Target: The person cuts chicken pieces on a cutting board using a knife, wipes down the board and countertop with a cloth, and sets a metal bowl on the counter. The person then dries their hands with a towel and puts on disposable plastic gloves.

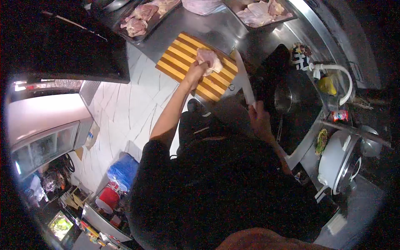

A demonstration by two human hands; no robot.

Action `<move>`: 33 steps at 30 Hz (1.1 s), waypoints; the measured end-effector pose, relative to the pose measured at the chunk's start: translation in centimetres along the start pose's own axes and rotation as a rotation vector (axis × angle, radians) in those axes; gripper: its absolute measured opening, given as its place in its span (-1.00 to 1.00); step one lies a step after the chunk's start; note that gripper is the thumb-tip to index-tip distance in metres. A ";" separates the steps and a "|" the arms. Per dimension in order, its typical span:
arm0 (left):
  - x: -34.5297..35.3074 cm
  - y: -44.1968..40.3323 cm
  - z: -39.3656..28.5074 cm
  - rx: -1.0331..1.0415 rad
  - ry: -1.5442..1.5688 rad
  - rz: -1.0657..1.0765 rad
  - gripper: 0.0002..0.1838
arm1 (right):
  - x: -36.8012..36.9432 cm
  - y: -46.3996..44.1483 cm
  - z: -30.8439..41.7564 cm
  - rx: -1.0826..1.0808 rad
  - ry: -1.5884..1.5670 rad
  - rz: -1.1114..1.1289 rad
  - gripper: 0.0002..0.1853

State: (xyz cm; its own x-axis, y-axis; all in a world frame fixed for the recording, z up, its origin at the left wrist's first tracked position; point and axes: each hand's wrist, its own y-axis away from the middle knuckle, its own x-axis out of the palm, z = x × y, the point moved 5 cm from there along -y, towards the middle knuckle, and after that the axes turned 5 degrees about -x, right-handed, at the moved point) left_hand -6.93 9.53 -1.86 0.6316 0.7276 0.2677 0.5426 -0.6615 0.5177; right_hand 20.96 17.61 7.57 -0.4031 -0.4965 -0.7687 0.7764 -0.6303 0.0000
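Observation:
My left hand (197, 71) is closed on a piece of raw chicken (211, 61) over the striped wooden cutting board (175, 58). The board lies on the steel counter, its light and dark strips running slantwise. In my right hand (260, 118) is a large knife (244, 79), gripped by its handle. Its broad blade points away from me, just right of the board and apart from the chicken. My fingers hide part of the chicken and most of the knife handle.
Trays of raw chicken stand at the back left (146, 16) and back right (262, 16), with a pale bag (202, 6) between them. To the right are a dark sink with a white faucet hose (348, 79) and a large white pot (333, 160). A blue bag (123, 171) sits lower left.

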 end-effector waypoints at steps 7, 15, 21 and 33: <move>-1.9 0.3 0.4 -0.085 -0.037 -0.215 -0.67 | 1.6 -1.4 4.0 -0.071 0.110 0.142 -0.81; -1.6 -0.7 1.0 -0.116 0.220 -0.106 -0.78 | 3.3 -2.1 5.5 -0.337 0.144 0.032 -0.80; -0.7 0.4 0.6 -0.017 0.229 -0.058 -0.79 | 4.4 -2.3 4.6 -0.113 0.241 0.178 -0.78; -0.4 0.2 0.8 0.024 0.141 -0.116 -0.73 | 4.1 -1.5 4.9 -0.209 0.407 0.181 -0.80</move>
State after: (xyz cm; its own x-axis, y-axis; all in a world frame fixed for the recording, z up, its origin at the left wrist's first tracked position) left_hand -6.66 8.96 -2.58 0.4813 0.8164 0.3191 0.6213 -0.5745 0.5328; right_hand 15.77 13.60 7.57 -0.0629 -0.2873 -0.9558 0.9138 -0.4017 0.0607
